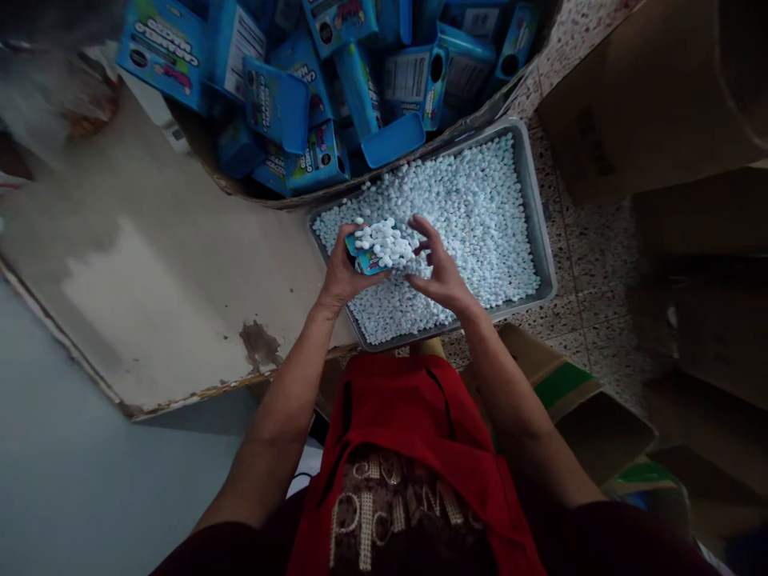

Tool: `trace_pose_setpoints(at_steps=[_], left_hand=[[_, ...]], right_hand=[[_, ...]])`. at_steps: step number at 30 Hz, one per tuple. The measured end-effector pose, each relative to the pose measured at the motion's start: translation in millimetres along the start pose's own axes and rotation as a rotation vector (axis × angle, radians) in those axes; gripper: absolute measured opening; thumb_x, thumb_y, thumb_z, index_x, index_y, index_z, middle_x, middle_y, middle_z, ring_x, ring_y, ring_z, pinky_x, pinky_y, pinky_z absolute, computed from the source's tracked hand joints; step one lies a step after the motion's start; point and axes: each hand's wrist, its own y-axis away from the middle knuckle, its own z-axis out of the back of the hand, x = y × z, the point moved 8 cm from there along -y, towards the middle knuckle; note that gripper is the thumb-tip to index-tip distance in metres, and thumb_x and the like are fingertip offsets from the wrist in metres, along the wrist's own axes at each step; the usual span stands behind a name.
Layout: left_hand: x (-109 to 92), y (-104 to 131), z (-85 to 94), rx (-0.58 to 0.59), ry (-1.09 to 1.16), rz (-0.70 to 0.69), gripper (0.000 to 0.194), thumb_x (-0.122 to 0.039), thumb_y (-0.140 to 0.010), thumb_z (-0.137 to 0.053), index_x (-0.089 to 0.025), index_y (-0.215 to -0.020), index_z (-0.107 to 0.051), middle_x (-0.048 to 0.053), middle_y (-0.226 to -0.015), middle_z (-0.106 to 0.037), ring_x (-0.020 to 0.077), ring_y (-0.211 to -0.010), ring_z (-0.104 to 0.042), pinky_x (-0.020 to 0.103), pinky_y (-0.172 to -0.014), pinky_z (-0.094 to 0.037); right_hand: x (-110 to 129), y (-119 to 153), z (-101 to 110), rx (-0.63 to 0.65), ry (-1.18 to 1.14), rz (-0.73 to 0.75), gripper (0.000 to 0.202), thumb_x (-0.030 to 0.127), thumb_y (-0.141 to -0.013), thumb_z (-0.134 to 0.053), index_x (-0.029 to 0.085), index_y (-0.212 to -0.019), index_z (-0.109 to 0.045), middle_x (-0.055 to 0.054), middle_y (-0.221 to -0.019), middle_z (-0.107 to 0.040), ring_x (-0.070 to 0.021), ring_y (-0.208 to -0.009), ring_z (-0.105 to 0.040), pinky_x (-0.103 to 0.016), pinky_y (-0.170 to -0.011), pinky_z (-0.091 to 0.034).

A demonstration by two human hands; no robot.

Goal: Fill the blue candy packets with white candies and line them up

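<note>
Over a grey tray (543,240) of small pale blue-white candies (474,208), my left hand (345,276) grips a blue candy container (367,260). White candies are heaped over the container's top. My right hand (441,268) is just to the right of that heap, its fingers spread and curved. Nothing is visibly held in the right hand. The inside of the container is hidden by the heaped candies.
A large cardboard box (288,202) full of blue printed containers (279,104) stands beyond the tray. To the left is a worn pale tabletop (180,280). Brown cardboard boxes (648,104) stand at the right, and an open one (600,424) is at the lower right.
</note>
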Motion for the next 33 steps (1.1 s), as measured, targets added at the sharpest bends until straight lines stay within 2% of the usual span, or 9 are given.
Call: trace_pose_setpoints(at_steps=[3, 7, 12, 16, 18, 20, 22, 28, 33], left_hand=[[-14, -1, -14.4, 0.095, 0.013, -0.036, 0.089, -0.045, -0.072, -0.101, -0.028, -0.141, -0.045, 0.01, -0.14, -0.064, 0.03, -0.126, -0.07, 0.044, -0.106, -0.061], [-39, -1, -21.2, 0.204, -0.037, -0.032, 0.09, -0.021, -0.074, -0.095, -0.028, -0.145, -0.04, 0.011, -0.143, -0.062, 0.0278, -0.125, -0.07, 0.041, -0.106, -0.061], [-65, -5, 0.0, 0.119, -0.226, -0.061, 0.093, -0.015, -0.07, -0.094, -0.026, -0.146, -0.042, 0.012, -0.145, -0.062, 0.0305, -0.132, -0.066, 0.043, -0.111, -0.059], [-71, -9, 7.4, 0.152, -0.392, -0.089, 0.076, -0.014, -0.072, -0.091, -0.025, -0.138, -0.054, 0.009, -0.131, -0.069, 0.0308, -0.124, -0.07, 0.044, -0.109, -0.06], [-73, -8, 9.8, 0.169, -0.475, -0.098, 0.069, -0.013, -0.073, -0.088, -0.023, -0.135, -0.059, 0.009, -0.128, -0.071, 0.0314, -0.122, -0.071, 0.044, -0.108, -0.06], [-75, -6, 14.4, 0.161, -0.548, -0.089, 0.062, -0.011, -0.077, -0.083, -0.023, -0.135, -0.061, 0.01, -0.13, -0.072, 0.0316, -0.125, -0.07, 0.044, -0.111, -0.059], [-74, -3, 20.5, 0.146, -0.596, -0.054, 0.06, -0.01, -0.08, -0.079, -0.024, -0.136, -0.063, 0.01, -0.133, -0.073, 0.0313, -0.128, -0.07, 0.044, -0.112, -0.059], [-62, 3, 34.6, 0.15, -0.669, 0.049, 0.059, -0.019, -0.081, -0.081, -0.025, -0.137, -0.065, 0.009, -0.137, -0.074, 0.0328, -0.128, -0.071, 0.045, -0.11, -0.06], [-52, 6, 42.6, 0.147, -0.695, 0.071, 0.057, -0.021, -0.079, -0.084, -0.027, -0.134, -0.068, 0.009, -0.13, -0.073, 0.0352, -0.122, -0.072, 0.045, -0.101, -0.062]], right_hand=[[-12, -7, -6, 0.121, 0.055, 0.029, 0.103, 0.055, -0.075, -0.091, 0.027, -0.164, -0.046, -0.013, -0.168, -0.055, -0.0375, -0.149, -0.056, -0.055, -0.123, -0.049], [-22, -15, -4, 0.129, 0.07, -0.016, 0.083, 0.051, -0.069, -0.094, 0.021, -0.142, -0.066, -0.013, -0.141, -0.073, -0.0352, -0.124, -0.07, -0.05, -0.11, -0.056], [-11, -15, -11, 0.042, 0.05, 0.013, 0.075, 0.036, -0.071, -0.089, 0.021, -0.14, -0.064, -0.011, -0.141, -0.074, -0.0297, -0.122, -0.071, -0.043, -0.108, -0.057], [3, -16, -24, 0.037, 0.197, 0.04, 0.068, 0.026, -0.078, -0.083, 0.023, -0.142, -0.063, -0.011, -0.141, -0.073, -0.032, -0.13, -0.068, -0.049, -0.114, -0.055], [2, -15, -26, 0.079, 0.3, 0.028, 0.078, 0.021, -0.079, -0.084, 0.025, -0.151, -0.058, -0.012, -0.151, -0.067, -0.035, -0.139, -0.063, -0.055, -0.119, -0.052], [-5, -10, -18, 0.077, 0.4, 0.005, 0.093, 0.02, -0.076, -0.091, 0.028, -0.16, -0.052, -0.013, -0.166, -0.054, -0.0402, -0.151, -0.052, -0.063, -0.126, -0.046], [-17, -3, 0, -0.005, 0.456, -0.041, 0.097, 0.025, -0.074, -0.096, 0.031, -0.16, -0.052, -0.013, -0.172, -0.045, -0.0437, -0.157, -0.045, -0.069, -0.128, -0.043], [-42, 20, 39, -0.25, 0.412, -0.129, 0.046, 0.038, -0.091, -0.085, 0.029, -0.134, -0.07, -0.01, -0.145, -0.066, -0.0319, -0.132, -0.065, -0.054, -0.113, -0.059], [-38, 23, 54, -0.35, 0.467, -0.137, 0.032, 0.034, -0.092, -0.081, 0.027, -0.123, -0.075, -0.007, -0.126, -0.076, -0.0296, -0.12, -0.069, -0.052, -0.11, -0.058]])
